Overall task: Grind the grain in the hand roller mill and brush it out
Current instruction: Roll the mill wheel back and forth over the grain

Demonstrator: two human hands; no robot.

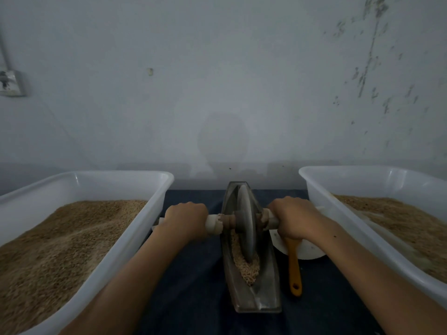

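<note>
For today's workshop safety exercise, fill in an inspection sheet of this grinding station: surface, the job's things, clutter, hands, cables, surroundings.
Surface: dark blue cloth covers the table.
Job's things: boat-shaped metal trough holds grain at its near end; grinding wheel stands upright in it on an axle handle. Orange-handled brush lies right of the trough, its head hidden under the right hand.
Clutter: white round dish beneath the brush.
Hands: left hand and right hand each grip one end of the axle.
Cables: conduit runs down to a wall socket.
Surroundings: left tub and right tub, white plastic, filled with grain; stained grey wall.
</note>
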